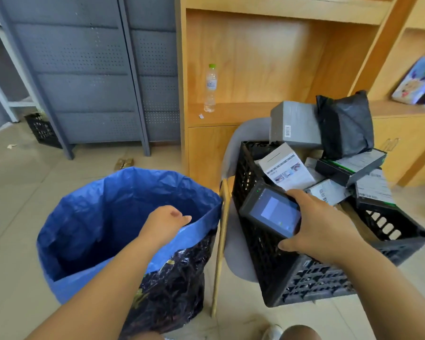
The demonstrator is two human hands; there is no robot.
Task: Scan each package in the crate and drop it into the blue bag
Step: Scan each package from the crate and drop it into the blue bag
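A black plastic crate [263,253] stands on a grey chair at the right, piled with several packages: a grey box [295,127], a black poly bag [345,123], a white box [286,168] and a flat black box [349,166]. My right hand [322,227] grips a black handheld scanner [270,212], screen lit, over the crate's near left corner. The open blue bag [103,217] stands on the floor at the left. My left hand [166,222] hovers over the bag's near rim with fingers loosely curled, holding nothing.
A grey chair [241,143] with a wooden leg carries the crate. Wooden shelving behind holds a water bottle [210,88]. A grey metal rack [84,69] and a second black crate [42,130] stand at the far left on the tiled floor.
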